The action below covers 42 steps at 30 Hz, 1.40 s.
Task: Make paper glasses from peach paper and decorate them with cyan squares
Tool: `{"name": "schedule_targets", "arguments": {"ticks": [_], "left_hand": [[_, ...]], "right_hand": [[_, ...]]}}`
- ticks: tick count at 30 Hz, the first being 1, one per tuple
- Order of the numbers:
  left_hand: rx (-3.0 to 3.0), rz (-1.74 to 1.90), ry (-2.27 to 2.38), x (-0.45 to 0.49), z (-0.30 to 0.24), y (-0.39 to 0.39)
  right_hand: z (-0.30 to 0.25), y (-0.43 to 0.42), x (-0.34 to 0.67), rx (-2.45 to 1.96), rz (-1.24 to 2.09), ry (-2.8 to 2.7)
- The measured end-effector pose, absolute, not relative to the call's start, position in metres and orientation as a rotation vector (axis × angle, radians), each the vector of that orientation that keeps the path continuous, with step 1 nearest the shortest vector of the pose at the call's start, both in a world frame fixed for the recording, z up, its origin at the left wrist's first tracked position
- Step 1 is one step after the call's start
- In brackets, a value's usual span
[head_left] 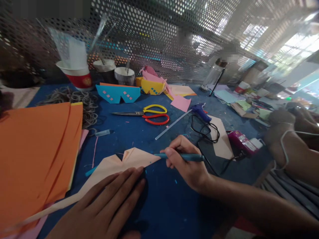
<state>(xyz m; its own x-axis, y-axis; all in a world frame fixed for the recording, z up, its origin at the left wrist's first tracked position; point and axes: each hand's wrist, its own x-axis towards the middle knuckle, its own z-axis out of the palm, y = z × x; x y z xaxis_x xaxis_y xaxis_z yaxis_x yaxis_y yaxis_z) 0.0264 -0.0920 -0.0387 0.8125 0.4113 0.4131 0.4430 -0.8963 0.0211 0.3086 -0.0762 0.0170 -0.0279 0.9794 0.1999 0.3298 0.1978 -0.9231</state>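
A folded peach paper cutout (107,167) lies on the blue table, with a notch in its upper edge and a pointed right end. My left hand (109,202) rests flat across its lower part, fingers stretched out, and hides some of it. In my right hand (185,162) is a teal pen (191,157), pinched between thumb and fingers. The pen's tip meets the right end of the paper. Under the paper's left side pokes out a bright blue piece (91,171), mostly covered.
Left lies a stack of orange paper (32,149). Beyond the paper are scissors (149,114), blue paper glasses (118,93), yellow paper glasses (152,87) and a blue glue gun (201,112) with a black cord. Paper cups (77,75) stand behind. Another person's arm (291,146) is at right.
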Motion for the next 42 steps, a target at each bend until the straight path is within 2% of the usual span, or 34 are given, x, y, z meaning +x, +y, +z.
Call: {"name": "schedule_targets", "arguments": {"ticks": [6, 12, 18, 42], "left_hand": [[-2.895, -0.63, -0.665, 0.025, -0.038, -0.092], [-2.885, -0.622, -0.669, 0.026, -0.034, -0.091], [-2.862, -0.579, -0.684, 0.027, -0.031, -0.091], [-2.848, -0.614, -0.688, 0.025, -0.03, -0.09]], "right_hand": [[0.02, -0.075, 0.322, -1.064, 0.693, -1.762], [0.024, -0.069, 0.329, -1.142, 0.318, -2.142], [0.026, -0.069, 0.327, -1.245, 0.326, -2.333], [0.026, -0.069, 0.327, -1.258, 0.365, -2.332]]}}
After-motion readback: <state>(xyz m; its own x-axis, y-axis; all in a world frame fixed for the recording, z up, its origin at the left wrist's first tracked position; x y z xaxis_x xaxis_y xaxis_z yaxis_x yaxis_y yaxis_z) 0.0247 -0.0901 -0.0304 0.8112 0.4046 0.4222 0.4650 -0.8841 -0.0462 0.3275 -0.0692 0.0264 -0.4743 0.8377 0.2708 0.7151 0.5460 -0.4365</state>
